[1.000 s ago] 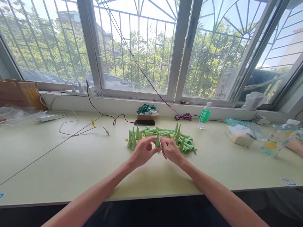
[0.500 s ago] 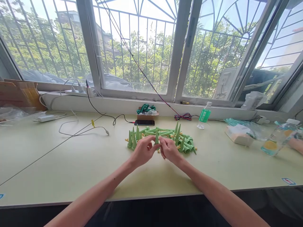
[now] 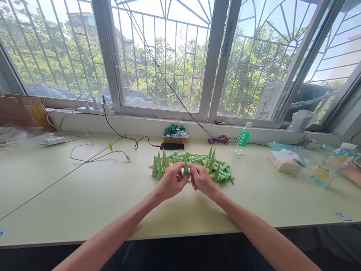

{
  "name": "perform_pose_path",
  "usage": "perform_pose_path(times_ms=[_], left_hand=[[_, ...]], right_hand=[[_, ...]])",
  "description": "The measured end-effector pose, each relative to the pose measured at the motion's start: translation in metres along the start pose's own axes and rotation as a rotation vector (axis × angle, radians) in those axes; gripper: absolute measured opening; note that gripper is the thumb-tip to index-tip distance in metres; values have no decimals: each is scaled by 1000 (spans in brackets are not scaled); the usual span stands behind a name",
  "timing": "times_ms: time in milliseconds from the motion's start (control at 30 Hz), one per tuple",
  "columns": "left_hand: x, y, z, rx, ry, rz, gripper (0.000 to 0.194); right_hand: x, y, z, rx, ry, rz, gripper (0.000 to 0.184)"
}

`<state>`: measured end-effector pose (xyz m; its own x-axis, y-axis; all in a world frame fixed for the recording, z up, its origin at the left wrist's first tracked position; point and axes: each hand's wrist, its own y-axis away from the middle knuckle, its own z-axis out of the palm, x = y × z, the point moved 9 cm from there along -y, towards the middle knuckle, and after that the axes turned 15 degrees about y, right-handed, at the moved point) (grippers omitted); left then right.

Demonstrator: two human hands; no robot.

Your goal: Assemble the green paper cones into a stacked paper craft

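Observation:
Upright between my hands is a green plastic cone-shaped spike [image 3: 185, 167], tip pointing up. My left hand [image 3: 172, 177] is closed on it, with thumb and fingers around its lower part. Against its right side my right hand [image 3: 201, 178] is closed in a pinch; whatever lies in those fingertips is too small and hidden to name. Several matching spikes [image 3: 159, 168] stand left of my hands. To the right and behind lies a pile of green spikes and hollow tube pieces [image 3: 224, 174], with small yellow pieces [image 3: 232, 177] among them.
Behind the pile are a phone [image 3: 172, 146] on a cable and a small box [image 3: 173, 140] with green wrapping. A green-labelled bottle [image 3: 244, 138], a tissue pack [image 3: 286, 162] and a larger bottle [image 3: 324, 173] stand right. Another person's arm [image 3: 352, 172] shows at the right edge.
The spike in my left hand has shifted slightly left, and the left fingers have changed position around its base. My right hand stays nearly in place. The larger bottle at right has tilted slightly.

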<state>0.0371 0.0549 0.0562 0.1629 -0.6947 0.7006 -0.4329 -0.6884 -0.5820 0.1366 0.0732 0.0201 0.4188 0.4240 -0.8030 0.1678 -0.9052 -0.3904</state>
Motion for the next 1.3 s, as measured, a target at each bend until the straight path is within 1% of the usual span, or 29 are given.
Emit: perform_pose_path(times_ms=[100, 300, 433, 567, 867, 1100, 1300], left_hand=[[-2, 1, -1, 19, -31, -8, 15], [-8, 2, -1, 15, -64, -39, 6], [-10, 2, 0, 9, -71, -47, 6], [-10, 3, 1, 1, -78, -25, 6], [-9, 2, 1, -16, -46, -38, 6], [-9, 2, 0, -5, -62, -41, 8], [-6, 2, 2, -32, -58, 4, 5]], right_hand=[[-2, 0, 1, -15, 20, -10, 51], [-5, 2, 4, -38, 65, -38, 51], [-6, 3, 5, -50, 91, -45, 52], [-8, 3, 5, -56, 121, -53, 53], [-9, 2, 8, -80, 116, -67, 51], [-6, 3, 9, -86, 112, -67, 51], [-8, 3, 4, -59, 142, -69, 51]])
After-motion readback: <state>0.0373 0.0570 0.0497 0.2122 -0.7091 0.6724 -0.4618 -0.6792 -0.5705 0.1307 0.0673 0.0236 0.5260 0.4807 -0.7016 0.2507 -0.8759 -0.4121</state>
